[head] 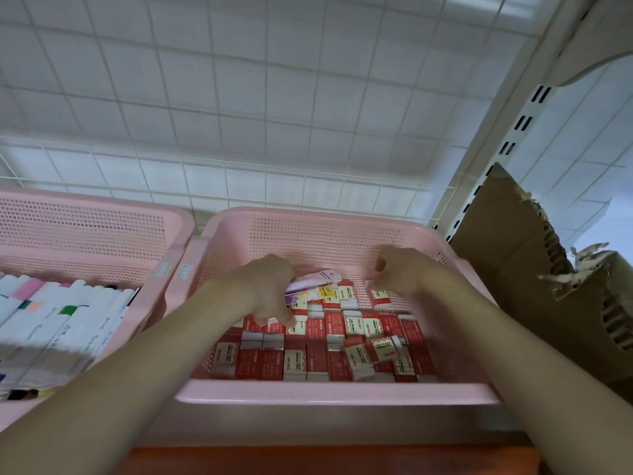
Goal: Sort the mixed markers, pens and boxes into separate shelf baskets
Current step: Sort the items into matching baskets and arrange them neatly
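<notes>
- Holding rows of red-and-white boxes (pixel 318 351), the right pink basket (pixel 329 392) sits beside the marker basket (pixel 102 234).
- Left hand (pixel 270 289) curls onto boxes near a pink-and-purple packet (pixel 313 281).
- Right hand (pixel 400 269) pinches something small; unclear what.

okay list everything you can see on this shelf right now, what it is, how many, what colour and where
Right basket: one, pink, centre.
Small boxes: many, red and white, inside right basket.
Flat packet: one, pink-purple, on the boxes at the back.
Left basket: one, pink, left.
Markers: many, mostly white, in left basket.
Cardboard box: one, brown, torn, right.
Wire grid: white, behind.
Left hand: in right basket, touching the packet.
Right hand: in right basket, fingers curled.
</notes>
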`<action>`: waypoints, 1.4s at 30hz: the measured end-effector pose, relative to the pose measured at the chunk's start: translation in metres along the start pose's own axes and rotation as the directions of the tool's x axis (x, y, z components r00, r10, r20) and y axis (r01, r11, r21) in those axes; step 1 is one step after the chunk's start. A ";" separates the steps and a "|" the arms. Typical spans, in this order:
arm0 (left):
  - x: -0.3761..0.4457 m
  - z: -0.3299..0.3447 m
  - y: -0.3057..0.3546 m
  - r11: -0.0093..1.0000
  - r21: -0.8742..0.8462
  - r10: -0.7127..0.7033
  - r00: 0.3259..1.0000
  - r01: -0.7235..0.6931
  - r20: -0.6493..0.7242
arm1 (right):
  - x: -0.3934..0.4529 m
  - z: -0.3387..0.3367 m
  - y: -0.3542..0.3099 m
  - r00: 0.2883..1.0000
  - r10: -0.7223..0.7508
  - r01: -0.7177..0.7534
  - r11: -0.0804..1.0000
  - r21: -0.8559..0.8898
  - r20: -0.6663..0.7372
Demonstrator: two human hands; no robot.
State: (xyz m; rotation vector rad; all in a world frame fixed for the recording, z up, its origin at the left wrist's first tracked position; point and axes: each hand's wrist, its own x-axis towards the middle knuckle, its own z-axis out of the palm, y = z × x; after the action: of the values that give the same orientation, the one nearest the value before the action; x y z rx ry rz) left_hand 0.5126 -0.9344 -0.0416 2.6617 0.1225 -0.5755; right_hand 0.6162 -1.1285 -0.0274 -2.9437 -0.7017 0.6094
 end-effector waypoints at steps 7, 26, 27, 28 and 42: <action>0.000 0.001 -0.001 1.000 0.006 0.015 0.999 -0.014 -0.031 | 0.005 0.005 -0.008 0.981 -0.035 -0.007 0.976 0.217 0.192; -0.003 -0.005 0.003 0.994 -0.089 -0.071 0.996 0.067 -0.044 | -0.040 -0.005 -0.026 0.956 -0.176 0.178 0.984 0.011 0.235; -0.003 -0.005 0.004 0.995 -0.080 -0.058 0.998 0.056 -0.022 | -0.045 -0.004 -0.027 0.948 -0.136 0.146 0.989 -0.014 0.287; -0.004 -0.005 0.007 0.996 -0.070 -0.052 0.999 0.052 -0.003 | -0.050 -0.002 -0.027 0.943 -0.092 0.113 0.992 -0.048 0.320; -0.016 0.016 0.041 0.987 0.160 0.004 0.993 -0.023 0.118 | -0.063 0.013 -0.005 0.965 -0.142 0.102 0.978 0.184 0.219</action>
State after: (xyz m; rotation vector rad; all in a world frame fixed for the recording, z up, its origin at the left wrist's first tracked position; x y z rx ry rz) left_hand 0.4987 -0.9783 -0.0322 2.7723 0.0245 -0.7658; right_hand 0.5574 -1.1530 -0.0159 -2.6754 -0.7993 0.9596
